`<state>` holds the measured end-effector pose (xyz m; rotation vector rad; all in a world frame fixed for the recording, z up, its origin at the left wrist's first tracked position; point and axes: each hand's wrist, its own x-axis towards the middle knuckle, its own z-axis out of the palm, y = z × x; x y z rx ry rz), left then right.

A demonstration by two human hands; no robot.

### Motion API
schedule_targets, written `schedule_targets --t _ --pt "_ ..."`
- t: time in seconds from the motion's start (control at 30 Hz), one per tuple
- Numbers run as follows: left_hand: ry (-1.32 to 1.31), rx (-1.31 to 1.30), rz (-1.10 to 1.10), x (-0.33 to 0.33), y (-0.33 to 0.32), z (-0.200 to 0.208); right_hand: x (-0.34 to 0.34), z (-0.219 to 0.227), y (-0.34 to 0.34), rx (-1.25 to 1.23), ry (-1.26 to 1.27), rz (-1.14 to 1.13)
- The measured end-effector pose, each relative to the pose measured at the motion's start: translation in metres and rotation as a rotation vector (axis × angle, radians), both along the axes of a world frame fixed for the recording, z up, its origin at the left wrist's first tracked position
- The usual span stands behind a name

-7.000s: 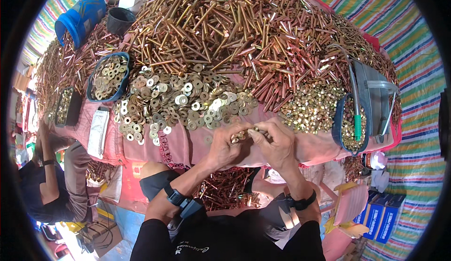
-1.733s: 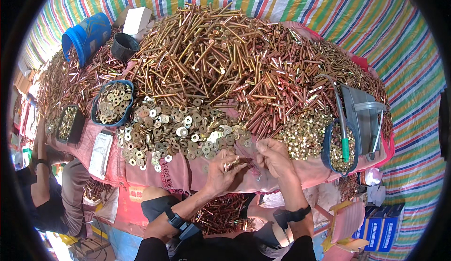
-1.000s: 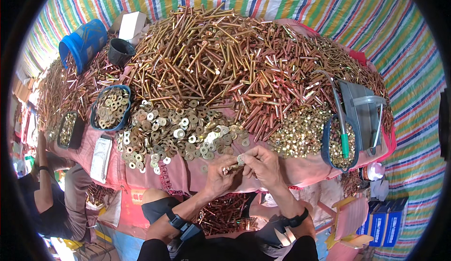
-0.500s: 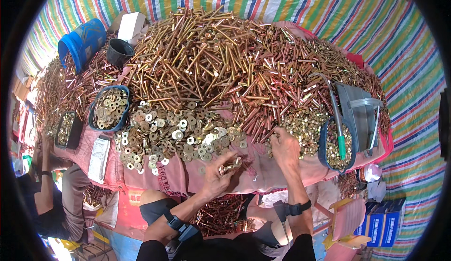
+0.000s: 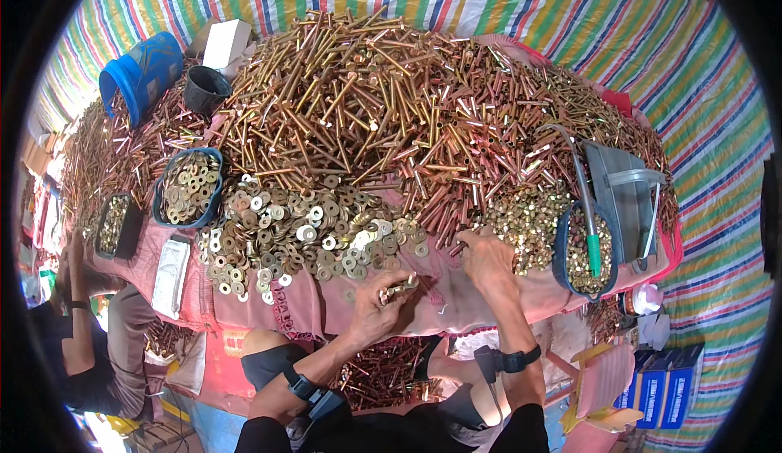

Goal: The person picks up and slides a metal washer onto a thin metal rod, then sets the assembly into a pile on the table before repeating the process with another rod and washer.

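Note:
My left hand point(image 5: 381, 305) is closed around a few brassy metal bolts point(image 5: 399, 290), whose shiny ends show above the fingers at the near edge of the table. Beyond it spreads a heap of flat washers point(image 5: 318, 229). My right hand point(image 5: 490, 264) is over the pink cloth, its fingertips drawn together beside the reddish metal tubes point(image 5: 444, 213). What those fingers hold, if anything, is hidden. A pile of small nuts point(image 5: 529, 225) lies just right of that hand.
A large mound of long bolts point(image 5: 342, 103) fills the far side. Tubs of washers point(image 5: 221, 178) and nuts point(image 5: 559, 245) flank the heaps; a green-handled tool point(image 5: 593, 256) rests in the right one. Blue bucket point(image 5: 151, 78) lies tipped far left. Another person's arm point(image 5: 77, 323) is at left.
My right hand has shifted slightly left and nearer, from the edge of the nut pile to the near ends of the tubes. My left hand stays in place, still holding the bolts.

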<state>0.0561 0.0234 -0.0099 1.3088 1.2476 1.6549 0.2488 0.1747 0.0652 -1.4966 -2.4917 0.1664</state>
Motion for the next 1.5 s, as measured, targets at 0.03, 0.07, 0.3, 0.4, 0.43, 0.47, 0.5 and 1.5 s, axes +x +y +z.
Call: schedule_targets --t 0.03,0.07,0.3,0.4,0.43,0.47,0.5,1.5 --pt "0.015 0.001 -0.005 -0.001 0.0 0.001 0.0 0.0 -0.001 0.0 0.005 0.003" --pt "0.027 0.015 -0.008 -0.002 0.0 0.002 0.0 0.001 -0.003 -0.026 -0.006 -0.008" --pt "0.018 0.056 -0.004 -0.002 0.0 0.012 -0.002 0.004 -0.002 0.032 0.458 0.096" --pt "0.047 0.073 0.003 -0.003 0.0 0.013 -0.004 0.012 -0.012 -0.49 0.998 0.007" --pt "0.047 0.071 -0.002 -0.003 0.0 0.013 -0.005 0.017 -0.017 -0.667 1.173 -0.028" --pt "0.056 0.074 0.0 -0.003 0.001 0.013 -0.008 0.019 -0.023 -0.665 1.226 -0.024" --pt "0.066 0.057 -0.004 -0.003 0.001 0.012 -0.013 0.022 -0.031 -0.67 1.274 0.024" --pt "0.162 0.148 0.127 0.0 -0.003 0.002 0.021 0.005 -0.022 0.015 0.313 -0.057"
